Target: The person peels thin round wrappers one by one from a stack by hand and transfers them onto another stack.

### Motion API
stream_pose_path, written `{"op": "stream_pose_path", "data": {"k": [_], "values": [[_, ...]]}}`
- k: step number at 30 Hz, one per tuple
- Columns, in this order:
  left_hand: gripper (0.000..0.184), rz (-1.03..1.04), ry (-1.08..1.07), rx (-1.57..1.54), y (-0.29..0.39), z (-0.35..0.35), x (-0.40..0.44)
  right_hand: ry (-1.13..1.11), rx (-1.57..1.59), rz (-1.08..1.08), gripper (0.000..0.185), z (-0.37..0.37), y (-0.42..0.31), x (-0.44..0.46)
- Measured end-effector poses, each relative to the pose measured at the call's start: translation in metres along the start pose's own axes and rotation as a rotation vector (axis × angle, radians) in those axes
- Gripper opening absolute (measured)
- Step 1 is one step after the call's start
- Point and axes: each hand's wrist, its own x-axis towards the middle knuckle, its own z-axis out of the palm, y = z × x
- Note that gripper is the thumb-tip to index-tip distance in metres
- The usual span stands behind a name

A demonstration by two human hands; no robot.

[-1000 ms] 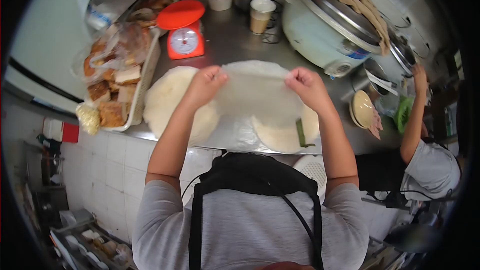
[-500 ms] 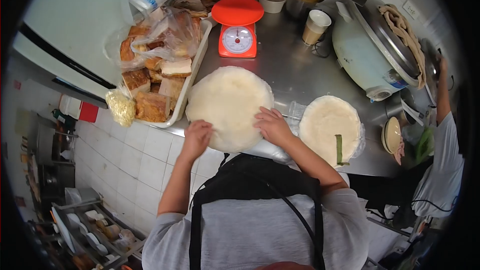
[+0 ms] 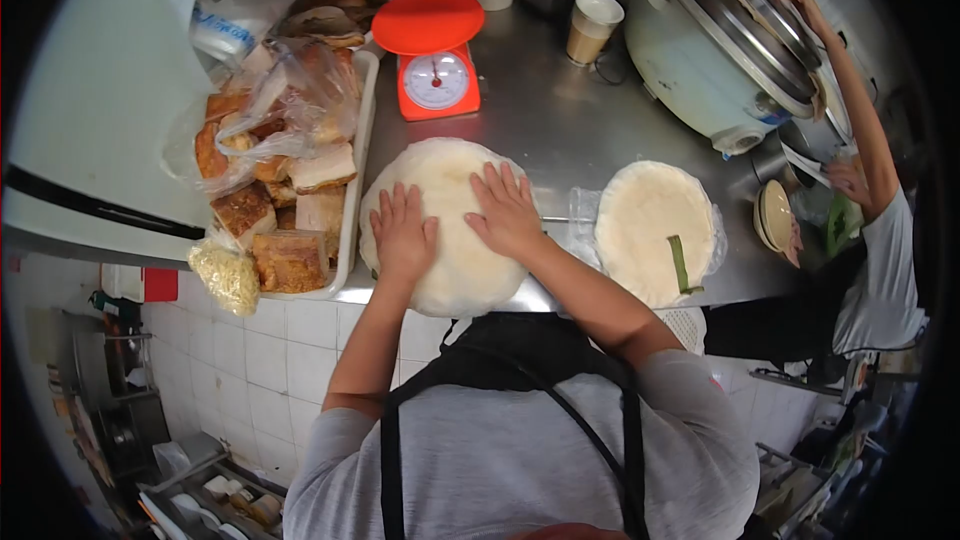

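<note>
A large, round, pale slab (image 3: pixel 455 230) that looks like dough or a stack of thin wrappers, with clear plastic at its rim, lies at the counter's front edge. My left hand (image 3: pixel 404 235) rests flat on its left part, fingers stretched out. On its right part lies my right hand (image 3: pixel 503 215), palm down with fingers spread. To the right is a smaller pale round stack (image 3: pixel 650 230) on clear plastic, with a green strip (image 3: pixel 679 265) on top.
Behind the slab stands a red dial scale (image 3: pixel 436 80). A white tray (image 3: pixel 362 140) of roasted meat chunks (image 3: pixel 290 260) is at left. A paper cup (image 3: pixel 594 27) and a large rice cooker (image 3: pixel 690 60) stand at the back. Another person's arm (image 3: pixel 862 110) reaches in at right.
Both my hands have gone from gripping the slab's near edge to lying flat on its top. The other person's raised hand has moved onto the cooker's lid area. The view has shifted slightly.
</note>
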Motion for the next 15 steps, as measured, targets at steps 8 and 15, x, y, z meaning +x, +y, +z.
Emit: {"op": "stream_pose_path", "data": {"k": [8, 15], "values": [[0.053, 0.047, 0.049, 0.056, -0.003, 0.009, -0.004, 0.052, 0.112, -0.037, 0.055, 0.003, 0.014, -0.008], [0.039, 0.031, 0.191, -0.097, 0.028, 0.005, -0.002, 0.401, -0.013, 0.270, 0.044, -0.067, 0.112, -0.131]]}}
